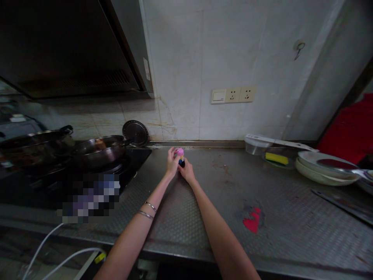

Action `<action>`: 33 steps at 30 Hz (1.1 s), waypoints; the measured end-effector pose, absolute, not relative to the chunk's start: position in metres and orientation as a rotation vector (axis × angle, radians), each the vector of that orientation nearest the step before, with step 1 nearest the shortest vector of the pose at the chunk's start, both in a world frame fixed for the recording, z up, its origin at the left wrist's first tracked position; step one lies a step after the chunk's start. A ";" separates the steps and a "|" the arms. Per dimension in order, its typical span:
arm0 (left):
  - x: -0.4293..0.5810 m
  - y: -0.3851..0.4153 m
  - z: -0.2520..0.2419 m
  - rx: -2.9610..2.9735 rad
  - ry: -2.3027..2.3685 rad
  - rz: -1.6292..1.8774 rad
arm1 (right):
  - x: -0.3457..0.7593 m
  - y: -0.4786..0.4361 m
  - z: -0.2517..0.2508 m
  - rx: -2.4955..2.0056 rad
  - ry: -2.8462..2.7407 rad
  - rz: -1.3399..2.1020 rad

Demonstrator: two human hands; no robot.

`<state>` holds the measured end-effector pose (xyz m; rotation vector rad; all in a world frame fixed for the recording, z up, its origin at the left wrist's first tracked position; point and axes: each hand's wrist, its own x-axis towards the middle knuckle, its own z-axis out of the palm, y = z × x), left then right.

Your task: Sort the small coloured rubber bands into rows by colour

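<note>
A small dark bottle with a pink cap [180,154] stands on the steel counter [221,194] near the back, just right of the stove. My left hand [172,162] is closed around the pink cap from the left. My right hand [186,171] grips the bottle's dark body from the right and below. Both arms reach forward from the bottom of the view, and two thin bangles sit on the left wrist.
A black stove [128,167] at left carries a pan [100,149] and a wok [35,142], with a round lid [135,133] against the wall. Stacked plates [323,169], a plastic box with a yellow sponge [276,157] and a knife [344,202] lie right. A red stain [253,221] marks the counter.
</note>
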<state>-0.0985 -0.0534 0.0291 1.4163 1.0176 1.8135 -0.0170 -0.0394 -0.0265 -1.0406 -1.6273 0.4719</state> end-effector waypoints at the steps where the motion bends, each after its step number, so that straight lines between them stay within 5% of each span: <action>1: -0.099 -0.054 0.029 1.398 0.986 1.788 | -0.017 -0.040 -0.026 -1.045 -1.628 0.472; 33: -0.099 -0.062 0.026 1.454 1.153 1.939 | -0.017 -0.041 -0.027 -1.044 -1.628 0.484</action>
